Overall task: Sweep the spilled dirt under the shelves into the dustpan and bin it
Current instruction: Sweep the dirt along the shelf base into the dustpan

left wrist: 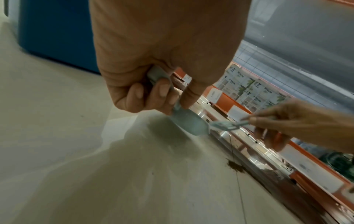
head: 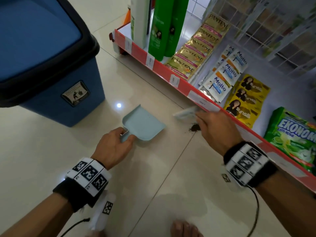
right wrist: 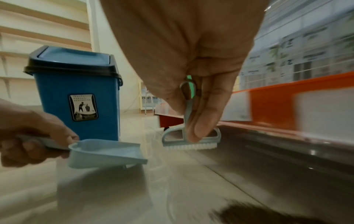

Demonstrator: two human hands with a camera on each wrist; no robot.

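My left hand (head: 113,144) grips the handle of a pale blue dustpan (head: 142,124) held just above the tiled floor, its mouth towards the shelf. My right hand (head: 213,129) pinches the handle of a small pale blue brush (head: 184,113) with white bristles (right wrist: 189,146), close to the shelf's red front edge (head: 212,101). A small dark pile of dirt (head: 194,127) lies on the floor beside my right hand, to the right of the pan. In the wrist views the dustpan (right wrist: 107,153), the brush (left wrist: 226,125) and the dirt (left wrist: 236,166) show too.
A blue bin (head: 51,79) with a black-rimmed swing lid stands on the floor to the left, behind the pan. The low shelf (head: 280,100) holds shampoo bottles (head: 158,28), sachet strips (head: 196,53) and a green detergent bag (head: 294,134). My bare toes (head: 184,228) are at the bottom edge.
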